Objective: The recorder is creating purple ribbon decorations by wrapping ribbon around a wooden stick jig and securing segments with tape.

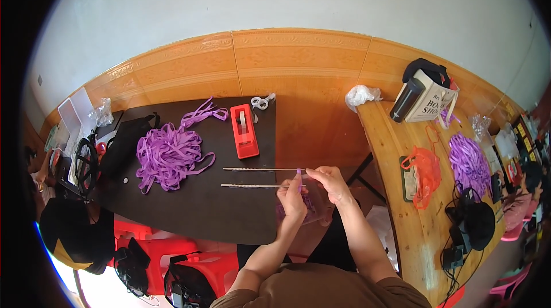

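Two thin metal rods with a twisted look run over the edge of the dark table: an upper rod and a lower rod. A short piece of purple ribbon shows at the right part of the upper rod. My left hand is closed, its thumb and fingers pinching this ribbon beside the rods. Close by on the right, my right hand is closed with its fingertips at the upper rod's end; what exactly they pinch is too small to tell. Beneath the hands, a clear container with purple pieces is partly hidden.
On the dark table lie a purple ribbon heap, a red tape dispenser and white-handled scissors. The wooden table at right bears an orange plastic bag, more ribbon and a black bottle. Red stools stand lower left.
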A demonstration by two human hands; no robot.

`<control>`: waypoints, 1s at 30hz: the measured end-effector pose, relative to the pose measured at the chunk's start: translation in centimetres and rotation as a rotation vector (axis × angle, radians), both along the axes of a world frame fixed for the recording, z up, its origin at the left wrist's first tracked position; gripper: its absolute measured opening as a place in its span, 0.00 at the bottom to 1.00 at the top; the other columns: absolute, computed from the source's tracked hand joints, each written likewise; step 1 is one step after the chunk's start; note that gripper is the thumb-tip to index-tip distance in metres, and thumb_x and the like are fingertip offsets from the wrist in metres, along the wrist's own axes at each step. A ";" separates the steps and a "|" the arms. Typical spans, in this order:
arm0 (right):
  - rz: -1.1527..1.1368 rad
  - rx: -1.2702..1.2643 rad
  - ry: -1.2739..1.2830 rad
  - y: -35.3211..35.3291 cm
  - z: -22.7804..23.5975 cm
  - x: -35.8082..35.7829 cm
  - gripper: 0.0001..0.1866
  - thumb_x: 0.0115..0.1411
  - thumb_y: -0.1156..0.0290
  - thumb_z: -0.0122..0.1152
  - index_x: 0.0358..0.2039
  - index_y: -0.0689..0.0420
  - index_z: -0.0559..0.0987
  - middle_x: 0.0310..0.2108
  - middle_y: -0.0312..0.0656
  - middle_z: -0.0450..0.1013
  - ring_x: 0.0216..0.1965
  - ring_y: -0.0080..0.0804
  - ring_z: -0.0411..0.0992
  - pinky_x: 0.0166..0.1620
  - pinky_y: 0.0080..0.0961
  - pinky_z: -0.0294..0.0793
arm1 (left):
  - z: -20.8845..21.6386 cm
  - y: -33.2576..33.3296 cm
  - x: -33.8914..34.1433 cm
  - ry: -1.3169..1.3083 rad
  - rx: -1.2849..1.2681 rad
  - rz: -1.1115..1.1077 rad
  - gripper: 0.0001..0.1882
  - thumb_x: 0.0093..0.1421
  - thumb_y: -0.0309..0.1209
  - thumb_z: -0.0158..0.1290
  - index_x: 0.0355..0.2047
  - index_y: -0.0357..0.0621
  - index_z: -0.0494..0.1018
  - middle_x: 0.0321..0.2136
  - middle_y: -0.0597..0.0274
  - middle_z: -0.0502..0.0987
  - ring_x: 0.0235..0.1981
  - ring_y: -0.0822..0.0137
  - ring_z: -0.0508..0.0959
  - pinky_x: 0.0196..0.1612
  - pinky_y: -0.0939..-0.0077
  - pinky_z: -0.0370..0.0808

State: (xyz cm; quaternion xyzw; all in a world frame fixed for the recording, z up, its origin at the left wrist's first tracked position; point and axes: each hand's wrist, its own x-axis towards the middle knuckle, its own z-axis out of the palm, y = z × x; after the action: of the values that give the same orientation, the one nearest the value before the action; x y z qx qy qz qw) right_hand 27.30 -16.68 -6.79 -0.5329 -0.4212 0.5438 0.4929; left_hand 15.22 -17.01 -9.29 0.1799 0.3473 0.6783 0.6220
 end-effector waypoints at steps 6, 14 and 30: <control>0.012 0.094 0.109 0.0 0.0 -0.3 0.03 0.54 0.77 0.59 0.26 0.63 0.78 0.29 0.41 0.76 0.32 0.20 0.71 0.38 0.17 0.69 | 0.1 -0.1 0.1 0.013 -0.021 -0.003 0.17 0.56 0.29 0.55 0.13 0.49 0.64 0.13 0.69 0.68 0.12 0.77 0.67 0.16 0.83 0.65; 0.048 0.111 0.180 0.2 -1.2 -0.4 0.03 0.55 0.80 0.56 0.28 0.64 0.78 0.32 0.42 0.76 0.35 0.21 0.71 0.42 0.18 0.69 | -0.5 0.1 0.0 -0.034 -0.074 -0.011 0.10 0.57 0.30 0.52 0.19 0.43 0.71 0.15 0.66 0.71 0.13 0.76 0.69 0.16 0.82 0.67; 0.391 -0.004 0.483 2.0 -2.5 -2.0 0.06 0.58 0.72 0.57 0.32 0.61 0.75 0.36 0.42 0.74 0.30 0.21 0.69 0.36 0.19 0.71 | -1.6 -0.8 -0.1 -0.044 0.049 -0.017 0.07 0.56 0.28 0.54 0.22 0.41 0.72 0.17 0.64 0.73 0.17 0.76 0.71 0.20 0.84 0.69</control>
State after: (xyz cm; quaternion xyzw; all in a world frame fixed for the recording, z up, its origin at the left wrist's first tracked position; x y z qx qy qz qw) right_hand 25.28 -14.68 -9.31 -0.2982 -0.3852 0.7399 0.4639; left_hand 15.08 -17.82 -10.85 0.1832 0.3152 0.6850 0.6307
